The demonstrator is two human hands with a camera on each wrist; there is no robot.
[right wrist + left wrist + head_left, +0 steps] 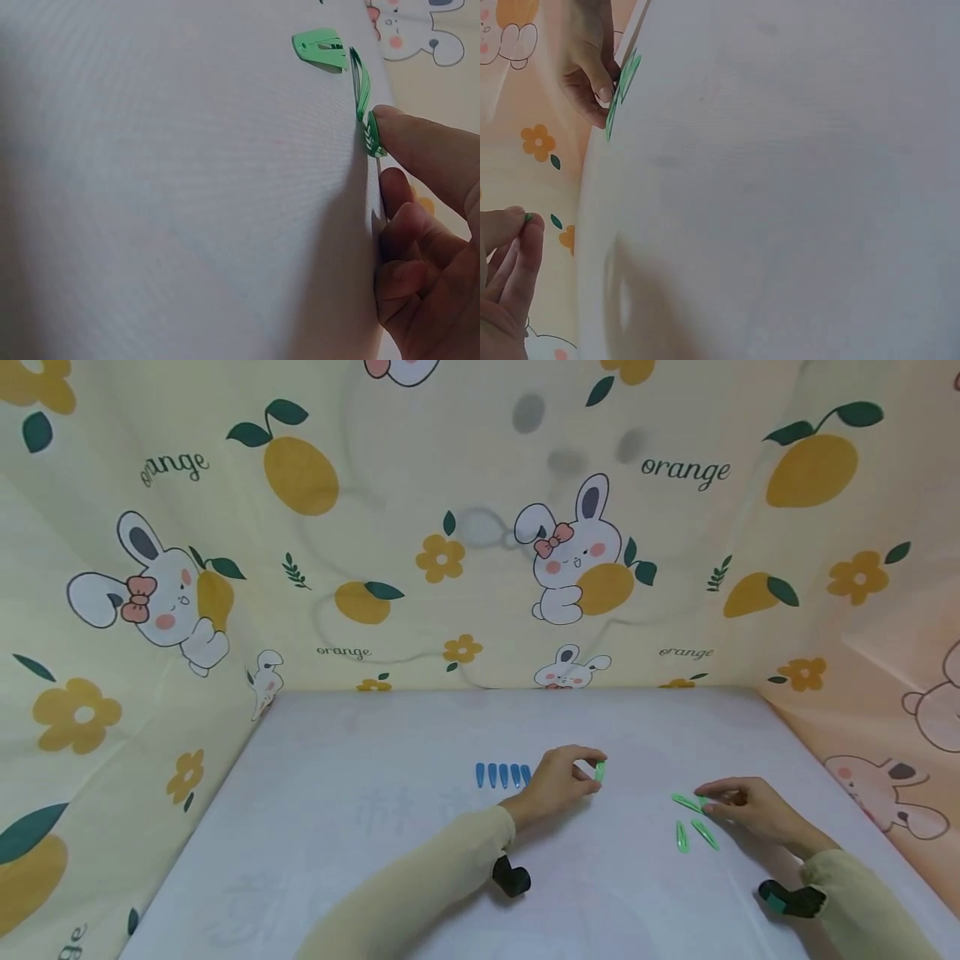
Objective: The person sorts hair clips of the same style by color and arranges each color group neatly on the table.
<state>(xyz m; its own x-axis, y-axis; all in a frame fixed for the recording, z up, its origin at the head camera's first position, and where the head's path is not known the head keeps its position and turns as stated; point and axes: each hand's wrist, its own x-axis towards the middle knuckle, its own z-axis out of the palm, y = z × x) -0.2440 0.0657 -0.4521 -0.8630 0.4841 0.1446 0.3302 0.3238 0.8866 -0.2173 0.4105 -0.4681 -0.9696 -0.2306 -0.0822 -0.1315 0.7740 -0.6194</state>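
My left hand (555, 783) pinches a green snap hair clip (600, 771) between thumb and forefinger, held above the table. In the left wrist view its fingertips hide most of that clip (529, 217). Just left of this hand, several blue hair clips (492, 775) lie side by side in a row, the rightmost partly behind the hand. On the right, my right hand (757, 810) has a green hair clip (373, 136) between its thumb and forefinger. Beside those fingertips lie three more green clips: one slanted (686, 802), one upright in view (682, 837) and one diagonal (705, 834).
A white table (360, 860) spreads beneath both hands. Behind and along its sides hangs a cream cloth (465, 468) printed with rabbits and oranges. Dark wrist cameras sit at the left cuff (512, 877) and right cuff (791, 900).
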